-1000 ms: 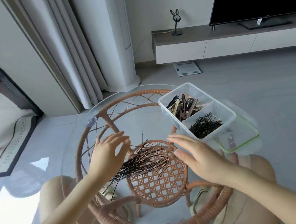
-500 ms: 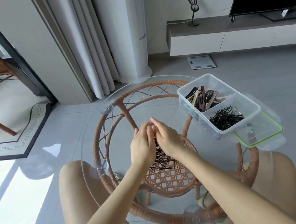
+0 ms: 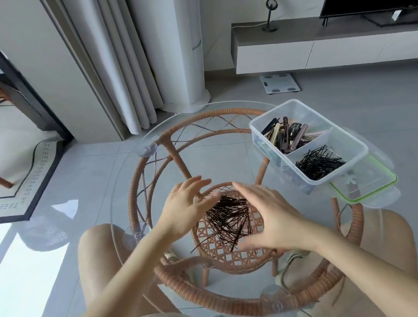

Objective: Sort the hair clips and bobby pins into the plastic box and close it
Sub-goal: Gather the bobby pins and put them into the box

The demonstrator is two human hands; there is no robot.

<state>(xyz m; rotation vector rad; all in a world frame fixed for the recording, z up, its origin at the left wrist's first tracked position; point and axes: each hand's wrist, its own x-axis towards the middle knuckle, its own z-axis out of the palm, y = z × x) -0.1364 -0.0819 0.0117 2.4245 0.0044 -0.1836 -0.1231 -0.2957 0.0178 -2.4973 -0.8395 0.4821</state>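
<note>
Bobby pins [image 3: 230, 216], light, thin and slippery, are flanked by the empty, spread left grip [image 3: 187, 207] and right grip [image 3: 268, 216]; a mid-bundle pinch is advised.

Your left hand [image 3: 185, 210] and right hand [image 3: 271, 219] flank the pin pile [image 3: 231, 218] on the glass top [image 3: 215, 157]. The left hand closes off the pile's left side, and the right closes its right and near-right. That leaves the pile reachable from above, from the far side, and through a narrow gap at the near left. The box [image 3: 291, 167] stands at the far right, with both compartments open from above. The lid [image 3: 371, 187] lies at its near-right end. A bare strip of glass runs between your right hand and the box, wide enough for a hand to pass. The far-left glass is bare too. The rattan frame [image 3: 243, 302] sits under the glass, out of your path.
</note>
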